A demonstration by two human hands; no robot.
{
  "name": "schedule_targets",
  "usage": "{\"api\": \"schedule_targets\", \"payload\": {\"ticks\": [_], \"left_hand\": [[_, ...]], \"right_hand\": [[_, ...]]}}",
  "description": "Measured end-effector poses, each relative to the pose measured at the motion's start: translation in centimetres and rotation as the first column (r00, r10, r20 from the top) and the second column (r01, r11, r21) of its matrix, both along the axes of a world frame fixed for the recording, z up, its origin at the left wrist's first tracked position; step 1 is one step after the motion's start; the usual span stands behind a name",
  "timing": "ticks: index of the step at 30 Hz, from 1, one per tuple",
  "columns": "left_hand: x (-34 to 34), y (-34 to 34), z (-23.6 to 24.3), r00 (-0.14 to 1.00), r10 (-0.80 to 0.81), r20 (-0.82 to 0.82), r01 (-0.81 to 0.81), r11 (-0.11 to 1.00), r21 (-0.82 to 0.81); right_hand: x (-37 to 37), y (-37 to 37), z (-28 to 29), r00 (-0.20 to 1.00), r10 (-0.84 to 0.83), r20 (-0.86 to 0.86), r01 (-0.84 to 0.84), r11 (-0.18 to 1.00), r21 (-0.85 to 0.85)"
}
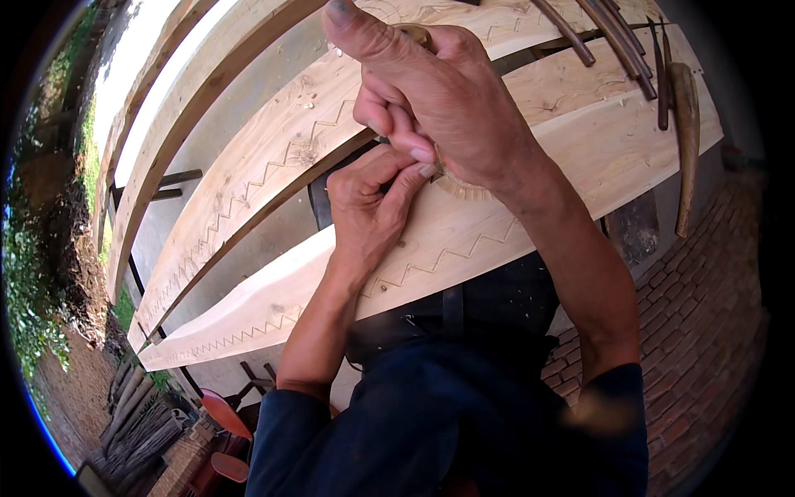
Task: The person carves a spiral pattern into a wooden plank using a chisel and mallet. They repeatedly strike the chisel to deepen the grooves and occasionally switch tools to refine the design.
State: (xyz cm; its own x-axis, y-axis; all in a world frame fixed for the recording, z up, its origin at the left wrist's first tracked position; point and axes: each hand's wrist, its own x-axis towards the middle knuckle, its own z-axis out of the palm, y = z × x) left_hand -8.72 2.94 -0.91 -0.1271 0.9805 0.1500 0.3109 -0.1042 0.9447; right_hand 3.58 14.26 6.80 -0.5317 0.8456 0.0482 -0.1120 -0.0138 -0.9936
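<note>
A long pale wooden board [464, 228] lies across in front of me, with zigzag lines cut along its near edge. Over its middle, my right hand [451, 99] is curled closed with the thumb stretched to the upper left. The rounded brownish end of a carving tool [416, 35] shows above that fist; the rest is hidden. My left hand [373, 195] rests on the board, thumb and forefinger pinched right beside the right fingertips. What the left pinch holds is hidden. Next to the hands, a fan-shaped carved pattern [465, 193] partly emerges from under the right wrist.
Beyond lies another zigzag-carved board [273, 178], a gap between them. Several dark-handled tools [617, 41] and a long wooden club [686, 149] lie at the far right. Curved timber pieces [186, 124] stand at left. Brick paving [704, 331] is at right, stacked logs [132, 414] lower left.
</note>
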Motion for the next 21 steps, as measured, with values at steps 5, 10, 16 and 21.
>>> {"api": "schedule_targets", "payload": {"ticks": [5, 10, 16, 21], "left_hand": [[0.0, 0.0, 0.3, 1.000, -0.003, -0.021, 0.003, 1.000, -0.002], [0.1, 0.1, 0.1, 1.000, 0.008, -0.019, -0.008, 1.000, 0.014], [0.3, 0.1, 0.1, 0.999, 0.019, -0.051, -0.017, 0.999, 0.045], [0.2, 0.1, 0.5, 0.998, -0.002, -0.068, 0.004, 1.000, 0.030]], "right_hand": [[0.2, 0.0, 0.0, 0.999, 0.027, -0.017, -0.028, 0.999, -0.033], [0.7, 0.3, 1.7, 0.997, 0.068, -0.042, -0.076, 0.967, -0.242], [0.8, 0.3, 2.2, 0.996, 0.083, -0.026, -0.087, 0.955, -0.284], [0.7, 0.2, 1.2, 0.998, 0.057, -0.010, -0.058, 0.987, -0.147]]}}
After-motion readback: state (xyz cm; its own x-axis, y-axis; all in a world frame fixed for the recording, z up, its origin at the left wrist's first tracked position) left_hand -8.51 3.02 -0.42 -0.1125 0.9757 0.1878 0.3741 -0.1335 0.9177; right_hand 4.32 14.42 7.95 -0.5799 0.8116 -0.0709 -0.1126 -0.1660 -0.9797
